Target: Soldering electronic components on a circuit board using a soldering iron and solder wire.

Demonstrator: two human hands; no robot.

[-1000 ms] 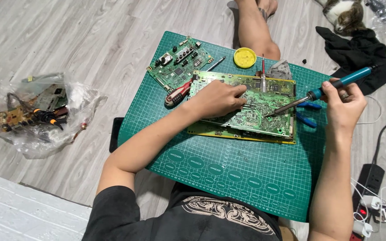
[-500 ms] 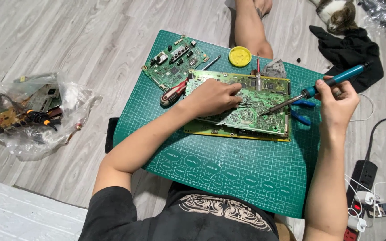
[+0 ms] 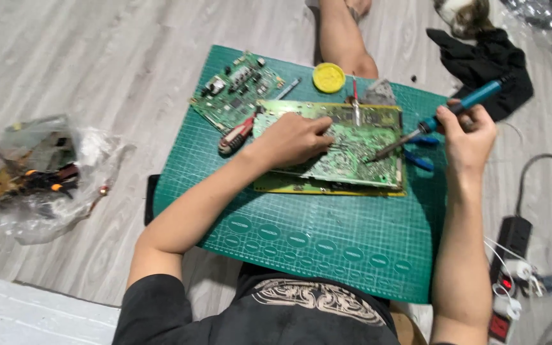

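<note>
Three circuit boards (image 3: 346, 144), one soldering iron (image 3: 445, 117), one screwdriver (image 3: 237, 135).

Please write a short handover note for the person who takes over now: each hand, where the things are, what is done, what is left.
Left hand: flat on the large green circuit board, pressing it onto the green cutting mat.
Right hand: grips the blue-handled soldering iron, tip on the board's right part.
Nearby: smaller green circuit board, red-handled screwdriver, round yellow tin.
Done: cannot tell which joints.
Left: the joint under the tip.

Matt cutting mat (image 3: 327, 243), probably rubbery
</note>
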